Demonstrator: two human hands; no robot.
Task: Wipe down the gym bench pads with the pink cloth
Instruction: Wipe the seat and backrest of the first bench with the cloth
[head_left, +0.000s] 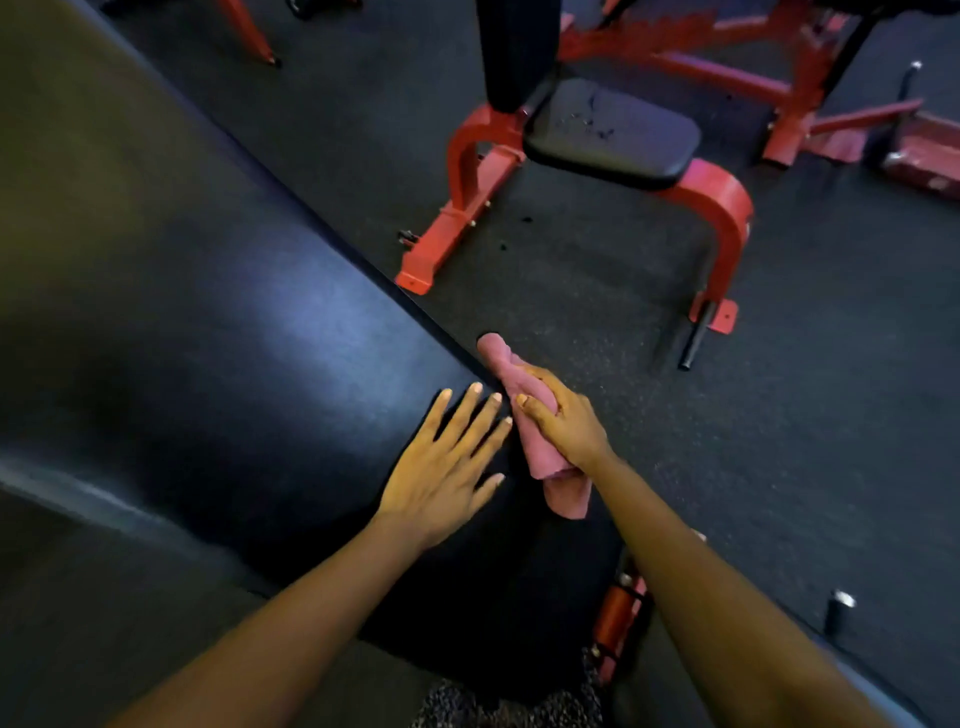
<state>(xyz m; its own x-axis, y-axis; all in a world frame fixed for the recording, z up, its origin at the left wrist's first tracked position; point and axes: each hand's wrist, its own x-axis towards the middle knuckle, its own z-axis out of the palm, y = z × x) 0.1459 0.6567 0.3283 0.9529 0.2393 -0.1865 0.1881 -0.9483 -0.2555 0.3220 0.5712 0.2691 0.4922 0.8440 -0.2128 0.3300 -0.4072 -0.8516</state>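
Note:
A long black bench pad (218, 322) runs diagonally from the upper left to the lower middle of the head view. My left hand (447, 467) lies flat on the pad near its right edge, fingers straight and spread. Just to its right, my right hand (563, 418) grips the bunched pink cloth (501, 361) against the side edge of the pad. One end of the cloth sticks out past my fingers, the other hangs below my wrist.
A second bench with a black seat pad (613, 132) on a red frame (719, 208) stands on the dark rubber floor (571, 270) to the upper right. More red equipment (810, 67) fills the far right. A red part of this bench's frame (618, 618) shows below my right forearm.

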